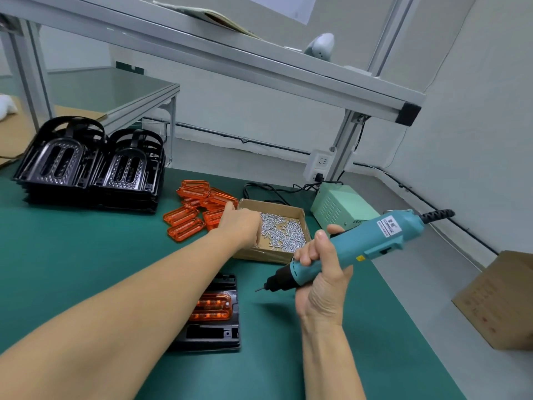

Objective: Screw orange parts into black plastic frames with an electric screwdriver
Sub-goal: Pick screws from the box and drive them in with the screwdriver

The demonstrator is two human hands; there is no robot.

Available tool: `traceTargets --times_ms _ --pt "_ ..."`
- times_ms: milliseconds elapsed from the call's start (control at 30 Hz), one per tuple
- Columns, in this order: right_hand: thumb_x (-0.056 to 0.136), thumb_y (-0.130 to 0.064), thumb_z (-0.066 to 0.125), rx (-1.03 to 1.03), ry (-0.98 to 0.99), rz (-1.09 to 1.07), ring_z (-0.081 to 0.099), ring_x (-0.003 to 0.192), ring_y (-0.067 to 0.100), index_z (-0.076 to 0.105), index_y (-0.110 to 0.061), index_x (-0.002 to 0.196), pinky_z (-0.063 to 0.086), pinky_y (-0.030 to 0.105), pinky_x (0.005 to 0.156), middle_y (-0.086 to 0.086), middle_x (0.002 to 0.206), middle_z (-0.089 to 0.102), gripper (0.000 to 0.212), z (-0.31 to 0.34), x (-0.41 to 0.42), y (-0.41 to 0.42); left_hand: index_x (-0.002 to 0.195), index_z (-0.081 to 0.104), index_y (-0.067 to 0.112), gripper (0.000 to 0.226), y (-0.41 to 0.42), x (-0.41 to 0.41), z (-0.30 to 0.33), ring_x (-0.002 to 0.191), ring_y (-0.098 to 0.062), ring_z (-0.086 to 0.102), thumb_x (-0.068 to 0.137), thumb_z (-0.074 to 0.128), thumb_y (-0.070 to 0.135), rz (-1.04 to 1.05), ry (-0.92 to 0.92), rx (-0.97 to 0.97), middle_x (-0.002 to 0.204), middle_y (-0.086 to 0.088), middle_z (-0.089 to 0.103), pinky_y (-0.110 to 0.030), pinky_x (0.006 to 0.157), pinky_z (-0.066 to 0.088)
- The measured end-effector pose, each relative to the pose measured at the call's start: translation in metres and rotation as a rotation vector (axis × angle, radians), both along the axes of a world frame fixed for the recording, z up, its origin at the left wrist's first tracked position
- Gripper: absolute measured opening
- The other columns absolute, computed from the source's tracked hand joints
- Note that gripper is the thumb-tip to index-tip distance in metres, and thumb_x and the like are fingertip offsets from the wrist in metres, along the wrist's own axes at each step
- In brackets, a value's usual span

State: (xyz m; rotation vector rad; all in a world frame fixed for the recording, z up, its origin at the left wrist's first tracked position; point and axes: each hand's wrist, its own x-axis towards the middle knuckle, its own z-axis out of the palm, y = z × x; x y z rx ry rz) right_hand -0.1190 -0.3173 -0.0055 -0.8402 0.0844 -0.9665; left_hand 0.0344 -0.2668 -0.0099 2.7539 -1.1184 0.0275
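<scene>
Assembly workshop, green bench mat (86, 255), aluminium shelf frame (259, 73), screw box (300, 215)

right hand (320, 272) gripping screwdriver (360, 243), left hand (239, 226) over screws (284, 232)

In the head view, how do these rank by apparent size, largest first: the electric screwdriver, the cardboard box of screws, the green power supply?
1. electric screwdriver, though it is nearest the camera.
2. cardboard box of screws.
3. green power supply, partly hidden, so its place against the box is unsure.

Single head-worn wide-angle view, tilted forward and down over the green bench (86, 255), close above both forearms, wall (259, 111) and overhead shelf (230, 62) behind.
</scene>
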Motion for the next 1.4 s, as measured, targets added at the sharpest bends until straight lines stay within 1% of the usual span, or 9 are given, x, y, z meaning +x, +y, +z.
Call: traceTargets --times_ms 200,333,433,533,667,767,933,1100,1400 --pt "0.077 -0.008 0.063 0.000 0.016 0.002 0.040 0.043 0.011 0.056 -0.017 0.090 0.042 0.024 0.049 -0.003 0.053 0.041 0.017 -0.001 0.001 0.000 0.090 0.070 0.015 0.014 -0.004 0.003 0.000 0.098 -0.020 0.057 0.088 0.057 0.011 -0.040 0.017 0.090 0.093 0.002 0.070 -0.047 0.106 0.020" --pt "0.077 -0.008 0.065 0.002 0.025 0.007 0.041 0.043 0.011 0.058 -0.018 0.089 0.042 0.023 0.049 -0.003 0.053 0.042 0.017 -0.002 0.000 0.000 0.081 0.058 0.014 0.013 -0.003 0.006 0.002 0.091 -0.021 0.055 0.091 0.050 0.008 -0.100 0.045 0.132 0.091 0.000 0.066 -0.047 0.107 0.019" --pt "0.077 -0.008 0.064 0.000 0.025 0.006 0.040 0.043 0.011 0.057 -0.017 0.090 0.041 0.024 0.049 -0.003 0.053 0.041 0.017 -0.001 0.000 0.000 0.082 0.061 0.016 0.012 0.002 0.002 0.004 0.088 -0.018 0.056 0.092 0.054 0.013 -0.121 0.114 -0.074 0.087 0.002 0.065 -0.039 0.099 0.032" --pt "0.077 -0.008 0.063 0.013 0.016 0.004 0.040 0.043 0.011 0.057 -0.018 0.089 0.041 0.023 0.049 -0.003 0.052 0.041 0.016 0.001 -0.002 0.000 0.075 0.063 0.019 0.014 0.019 -0.011 0.012 0.075 -0.012 0.060 0.087 0.063 0.011 -0.111 0.351 -0.480 0.074 0.008 0.063 -0.017 0.067 0.045" --pt "0.078 -0.009 0.061 0.031 -0.012 0.017 0.039 0.043 0.009 0.055 -0.018 0.089 0.041 0.023 0.050 -0.005 0.052 0.039 0.015 0.004 -0.003 0.001 0.075 0.070 0.015 0.008 0.058 -0.038 0.014 0.071 -0.009 0.067 0.079 0.073 0.010 -0.096 0.638 -0.897 0.073 0.000 0.072 -0.020 0.069 0.053" --pt "0.078 -0.009 0.061 0.064 -0.040 0.042 0.039 0.043 0.008 0.058 -0.021 0.087 0.041 0.022 0.050 -0.006 0.052 0.039 0.015 0.008 -0.004 0.002 0.072 0.074 0.015 0.011 0.093 -0.062 0.008 0.066 -0.006 0.065 0.073 0.077 0.005 -0.068 0.813 -1.098 0.073 -0.003 0.073 -0.013 0.062 0.049" --pt "0.086 -0.008 0.055 0.103 -0.093 0.104 0.038 0.043 0.005 0.055 -0.023 0.087 0.041 0.019 0.051 -0.010 0.053 0.038 0.016 0.020 -0.004 0.012 0.077 0.077 0.014 0.022 0.139 -0.086 -0.002 0.071 -0.011 0.069 0.056 0.080 0.018 0.044 0.983 -1.237 0.079 -0.011 0.074 -0.014 0.064 0.051" --pt "0.081 -0.013 0.056 0.140 -0.186 0.198 0.037 0.043 0.003 0.055 -0.024 0.084 0.039 0.018 0.051 -0.011 0.053 0.037 0.012 0.038 -0.004 0.032 0.079 0.076 0.012 0.018 0.154 -0.094 -0.007 0.072 -0.014 0.071 0.062 0.075 0.018 0.090 1.049 -1.308 0.082 -0.013 0.074 -0.018 0.059 0.052" --pt "0.085 -0.012 0.050 0.095 -0.262 0.263 0.038 0.040 0.004 0.053 -0.022 0.085 0.040 0.019 0.049 -0.011 0.050 0.038 0.011 0.056 -0.002 0.059 0.082 0.077 0.015 0.021 0.161 -0.099 -0.007 0.073 -0.011 0.069 0.065 0.074 0.026 -0.036 1.060 -1.310 0.082 -0.012 0.074 -0.017 0.064 0.052"
